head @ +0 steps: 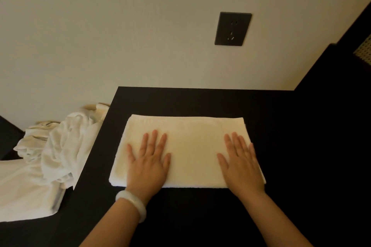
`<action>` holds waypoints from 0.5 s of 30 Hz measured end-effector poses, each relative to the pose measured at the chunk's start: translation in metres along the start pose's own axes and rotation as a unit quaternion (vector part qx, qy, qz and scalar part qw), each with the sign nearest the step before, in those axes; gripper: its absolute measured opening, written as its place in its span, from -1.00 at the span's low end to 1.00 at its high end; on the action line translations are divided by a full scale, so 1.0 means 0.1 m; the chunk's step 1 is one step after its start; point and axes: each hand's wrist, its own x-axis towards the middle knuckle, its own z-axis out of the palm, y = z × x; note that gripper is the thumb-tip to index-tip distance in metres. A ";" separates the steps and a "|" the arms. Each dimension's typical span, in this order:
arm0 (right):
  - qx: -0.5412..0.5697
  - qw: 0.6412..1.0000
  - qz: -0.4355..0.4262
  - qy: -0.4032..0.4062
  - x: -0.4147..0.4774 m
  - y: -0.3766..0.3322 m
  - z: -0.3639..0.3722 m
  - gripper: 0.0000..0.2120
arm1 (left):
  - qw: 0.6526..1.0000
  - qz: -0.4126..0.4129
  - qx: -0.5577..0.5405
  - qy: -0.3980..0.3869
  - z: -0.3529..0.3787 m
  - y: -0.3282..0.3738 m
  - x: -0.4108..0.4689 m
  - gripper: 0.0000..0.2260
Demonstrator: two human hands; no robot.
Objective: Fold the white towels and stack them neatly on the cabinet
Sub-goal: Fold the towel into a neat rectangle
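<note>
A folded white towel (pixel 190 142) lies flat as a rectangle on the dark cabinet top (pixel 281 126). My left hand (pixel 148 162) presses on its left part with straight, spread fingers; a pale bangle sits on that wrist. My right hand (pixel 241 164) lies flat on the towel's right end, fingers straight, its outer edge at the towel's right border. Left of the cabinet, lower down, a heap of crumpled white towels (pixel 60 146) rests on a bed.
A dark wall socket (pixel 232 28) sits on the cream wall above the cabinet. A tall dark panel (pixel 337 78) rises at the cabinet's right end. White bedding (pixel 22 192) spreads at the lower left beside the cabinet's left edge.
</note>
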 end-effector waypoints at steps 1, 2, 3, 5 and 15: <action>-0.006 1.000 0.022 0.000 -0.02 0.10 0.00 -0.31 | 1.000 -0.018 0.005 0.005 -0.02 -0.14 -0.02 -0.47; -0.001 0.999 0.044 0.001 -0.03 0.21 0.00 -0.35 | 0.999 -0.033 0.012 0.008 -0.04 -0.25 -0.06 -0.47; 0.011 0.998 0.061 -0.007 -0.04 0.30 -0.01 -0.38 | 0.999 -0.046 0.015 0.007 -0.07 -0.34 -0.09 -0.47; -0.002 0.997 0.073 -0.030 -0.06 0.42 -0.08 -0.40 | 0.998 -0.065 0.018 0.003 -0.10 -0.43 -0.13 -0.46; 0.022 0.987 -0.158 -0.019 0.27 -0.78 -0.08 -0.43 | 0.997 0.070 0.033 0.014 -0.08 0.34 0.19 -0.49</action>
